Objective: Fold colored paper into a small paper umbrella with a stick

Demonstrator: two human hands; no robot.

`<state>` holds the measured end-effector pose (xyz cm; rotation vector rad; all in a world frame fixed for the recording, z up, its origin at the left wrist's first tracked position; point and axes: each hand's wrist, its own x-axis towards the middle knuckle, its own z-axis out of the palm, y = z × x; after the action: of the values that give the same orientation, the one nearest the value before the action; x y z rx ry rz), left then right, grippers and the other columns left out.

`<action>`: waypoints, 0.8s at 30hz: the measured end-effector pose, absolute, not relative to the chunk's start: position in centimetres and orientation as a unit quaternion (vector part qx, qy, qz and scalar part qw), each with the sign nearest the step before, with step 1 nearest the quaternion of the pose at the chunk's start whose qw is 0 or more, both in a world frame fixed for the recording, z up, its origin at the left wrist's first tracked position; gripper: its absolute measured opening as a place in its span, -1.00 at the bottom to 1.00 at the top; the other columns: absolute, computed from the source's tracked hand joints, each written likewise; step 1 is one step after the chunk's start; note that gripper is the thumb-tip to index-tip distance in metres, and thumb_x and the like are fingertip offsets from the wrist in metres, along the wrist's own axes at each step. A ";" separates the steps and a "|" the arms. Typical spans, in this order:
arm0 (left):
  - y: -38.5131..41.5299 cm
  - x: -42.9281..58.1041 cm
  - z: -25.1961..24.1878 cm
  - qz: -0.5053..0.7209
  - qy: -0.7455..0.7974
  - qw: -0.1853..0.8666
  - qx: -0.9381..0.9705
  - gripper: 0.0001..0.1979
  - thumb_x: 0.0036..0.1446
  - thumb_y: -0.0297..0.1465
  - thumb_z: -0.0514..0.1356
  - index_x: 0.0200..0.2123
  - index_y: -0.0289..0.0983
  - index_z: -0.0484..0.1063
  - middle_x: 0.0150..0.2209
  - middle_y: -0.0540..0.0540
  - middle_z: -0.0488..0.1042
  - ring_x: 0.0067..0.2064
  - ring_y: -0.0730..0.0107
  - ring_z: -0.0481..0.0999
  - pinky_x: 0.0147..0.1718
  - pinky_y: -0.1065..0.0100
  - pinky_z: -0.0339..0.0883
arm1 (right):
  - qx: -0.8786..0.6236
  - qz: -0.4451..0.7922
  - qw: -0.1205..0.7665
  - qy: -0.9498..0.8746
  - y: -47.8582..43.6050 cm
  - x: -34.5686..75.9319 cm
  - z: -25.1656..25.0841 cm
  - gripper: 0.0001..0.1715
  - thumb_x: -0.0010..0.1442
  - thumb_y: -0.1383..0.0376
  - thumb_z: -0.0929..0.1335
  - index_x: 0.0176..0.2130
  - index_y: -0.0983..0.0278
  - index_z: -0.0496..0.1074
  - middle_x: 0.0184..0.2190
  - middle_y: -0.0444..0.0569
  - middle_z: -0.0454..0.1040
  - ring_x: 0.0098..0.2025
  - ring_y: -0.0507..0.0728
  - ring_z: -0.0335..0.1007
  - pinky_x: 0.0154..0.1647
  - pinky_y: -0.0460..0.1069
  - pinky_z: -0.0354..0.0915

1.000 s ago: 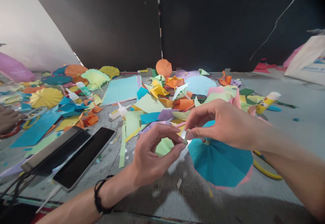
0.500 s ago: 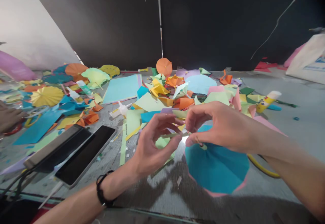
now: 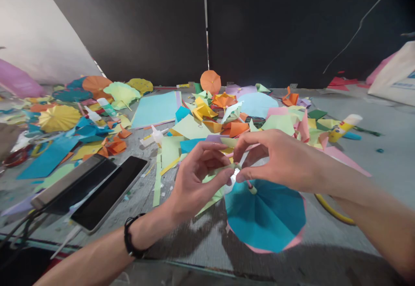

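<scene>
My left hand (image 3: 202,173) is closed, pinching a narrow light green paper strip (image 3: 223,169) between thumb and fingers. My right hand (image 3: 264,158) is closed too, its thumb and fingertips meeting the strip's end just beside the left fingertips. Below it a paper umbrella (image 3: 269,221), blue with a pink edge beneath, tilts over the table. Its thin pink stick rises from a small pale green roll at the centre to my right fingers, which partly hide the stick's tip.
Colourful paper scraps (image 3: 194,130) heap up beyond my hands. A phone (image 3: 110,193) lies at left beside a cabled dark device (image 3: 74,182). A glue stick (image 3: 345,128), a white glue bottle (image 3: 157,135) and an orange paper umbrella (image 3: 210,81) are farther back. Another person's hand (image 3: 8,139) blurs at far left.
The blue umbrella has shifted left and turned slightly under my right hand. Both hands stay close together, fingertips nearly touching. The other person's hand at far left has moved partly out of view.
</scene>
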<state>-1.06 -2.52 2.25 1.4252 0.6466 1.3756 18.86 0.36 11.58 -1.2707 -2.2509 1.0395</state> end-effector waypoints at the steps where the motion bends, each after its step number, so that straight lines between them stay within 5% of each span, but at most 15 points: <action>1: -2.5 -1.0 2.3 0.571 0.267 0.512 0.583 -0.69 0.27 -0.46 0.40 0.02 -0.24 0.43 -0.27 -0.01 0.55 -0.32 0.47 0.58 -0.33 0.42 0.55 | -0.452 0.374 0.171 -0.792 0.4 18.9 11.6 -0.76 0.11 0.29 0.57 -0.20 0.14 0.54 -0.21 -0.19 0.69 -0.19 0.14 0.67 -0.26 -0.01 0.49; 4: -2.4 -1.0 2.4 0.574 0.268 0.523 0.571 -0.71 0.27 -0.47 0.39 0.00 -0.24 0.43 -0.28 0.00 0.53 -0.33 0.47 0.55 -0.34 0.42 0.54 | -0.457 0.390 0.146 -0.786 0.4 19.2 11.4 -0.77 0.19 0.29 0.51 -0.11 0.15 0.56 -0.26 -0.16 0.70 -0.24 0.15 0.68 -0.31 -0.01 0.49; 8: -2.3 -1.1 2.2 0.577 0.280 0.515 0.569 -0.72 0.27 -0.47 0.39 -0.01 -0.23 0.43 -0.26 0.00 0.51 -0.25 0.45 0.54 -0.25 0.40 0.52 | -0.430 0.390 0.117 -0.806 0.6 19.4 11.1 -0.92 0.27 0.28 0.45 -0.21 0.17 0.61 -0.31 -0.14 0.69 -0.26 0.16 0.66 -0.28 0.00 0.46; 12: -2.4 -1.3 2.1 0.570 0.293 0.504 0.579 -0.73 0.28 -0.46 0.36 0.01 -0.23 0.43 -0.22 -0.02 0.48 -0.19 0.43 0.52 -0.18 0.37 0.49 | -0.405 0.428 0.113 -0.800 0.8 19.2 11.0 -0.86 0.32 0.32 0.38 -0.26 0.19 0.58 -0.31 -0.12 0.67 -0.23 0.16 0.62 -0.23 0.01 0.44; 24: -2.3 -1.7 2.3 0.561 0.258 0.530 0.581 -0.74 0.37 -0.30 0.25 0.06 -0.24 0.44 -0.18 -0.11 0.50 -0.23 0.36 0.48 -0.35 0.39 0.38 | -0.408 0.437 0.092 -0.796 0.8 18.7 11.0 -0.84 0.37 0.24 0.37 -0.26 0.17 0.56 -0.29 -0.13 0.67 -0.20 0.16 0.62 -0.15 0.03 0.46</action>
<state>-1.67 -2.25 2.34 1.3860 0.6160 1.3400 18.73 0.76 10.97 -1.2114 -2.3644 1.2969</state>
